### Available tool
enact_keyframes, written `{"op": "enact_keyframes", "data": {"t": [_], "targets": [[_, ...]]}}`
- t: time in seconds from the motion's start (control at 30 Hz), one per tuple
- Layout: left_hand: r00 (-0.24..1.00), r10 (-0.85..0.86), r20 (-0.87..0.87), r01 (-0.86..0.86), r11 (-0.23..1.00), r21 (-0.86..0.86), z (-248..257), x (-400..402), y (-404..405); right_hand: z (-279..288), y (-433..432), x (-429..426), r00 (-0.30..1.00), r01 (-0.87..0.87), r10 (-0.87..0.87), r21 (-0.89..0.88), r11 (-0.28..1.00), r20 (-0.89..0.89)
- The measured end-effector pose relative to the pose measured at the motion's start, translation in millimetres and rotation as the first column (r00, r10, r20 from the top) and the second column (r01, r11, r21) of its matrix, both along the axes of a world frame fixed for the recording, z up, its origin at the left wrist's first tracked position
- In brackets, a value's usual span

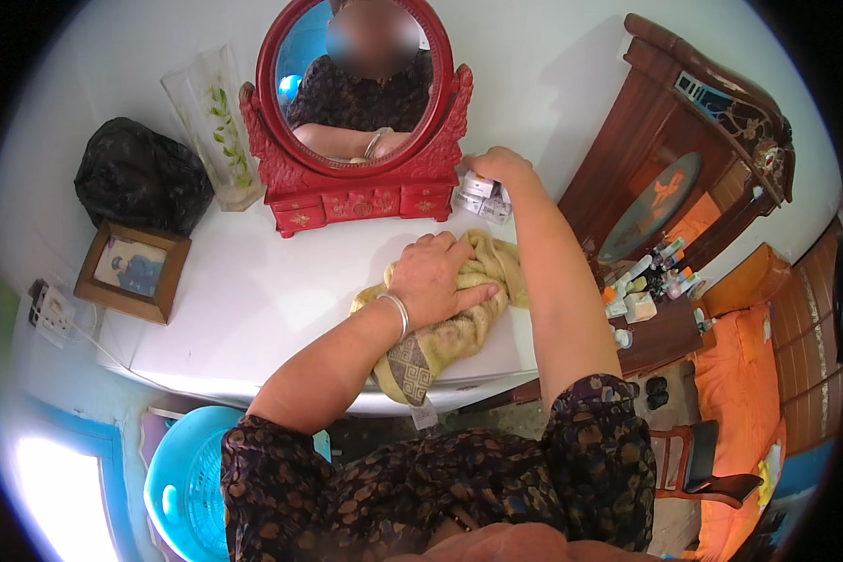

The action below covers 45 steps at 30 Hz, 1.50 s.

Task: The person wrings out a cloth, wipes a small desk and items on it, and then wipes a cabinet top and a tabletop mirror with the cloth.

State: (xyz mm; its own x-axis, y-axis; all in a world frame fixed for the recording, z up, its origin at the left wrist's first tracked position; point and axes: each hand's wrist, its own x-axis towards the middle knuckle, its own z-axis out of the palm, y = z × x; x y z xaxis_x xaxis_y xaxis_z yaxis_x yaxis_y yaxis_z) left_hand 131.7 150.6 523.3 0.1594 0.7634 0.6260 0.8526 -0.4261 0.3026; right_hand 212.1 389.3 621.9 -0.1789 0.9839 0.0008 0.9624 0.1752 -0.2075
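My left hand [432,274], with a silver-coloured bangle at the wrist, lies over a bunched yellow towel [464,330] on the white tabletop [253,302]. Its thumb presses across the folds, and the towel's patterned end hangs over the front edge. Farther back, my right hand [500,166] curls over a small stack of white printed boxes [479,193] at the right foot of the red mirror stand. My fingertips there are partly hidden. The carved red stand [362,205] has little drawers and holds a round mirror [355,105].
To the left are a clear vase [214,133] with a green plant design, a black plastic bag [140,175] and a wooden picture frame [133,270]. A blue plastic basket [186,485] is below. A wooden dresser [660,337] with bottles and a chair [702,464] stand right.
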Motion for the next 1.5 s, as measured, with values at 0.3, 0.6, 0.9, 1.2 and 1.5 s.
{"op": "enact_keyframes", "data": {"t": [0.3, 0.6, 0.9, 1.2, 1.5], "targets": [[0.999, -0.023, 0.023, 0.021, 0.997, 0.068, -8, -8, -8, -12, -19, 8, 0.967, -0.255, 0.255, 0.006, 0.967, -0.029], [0.943, -0.329, 0.056, 0.327, 0.944, 0.029, -7, -1, -12, -17, -60, 33, 0.907, -0.418, 0.416, -0.031, 0.908, -0.069], [0.955, -0.297, 0.019, 0.297, 0.955, -0.02, -11, 15, -7, -11, -93, 29, 0.945, -0.264, 0.276, -0.087, 0.961, 0.178], [0.96, -0.28, 0.005, 0.28, 0.957, -0.074, -11, 17, -21, -33, -108, 30, 0.971, -0.192, 0.179, 0.068, 0.979, 0.161], [0.969, -0.248, -0.014, 0.244, 0.961, -0.13, -12, -9, -47, -16, -155, 2, 0.936, -0.298, 0.351, 0.531, 0.793, 0.0]]}}
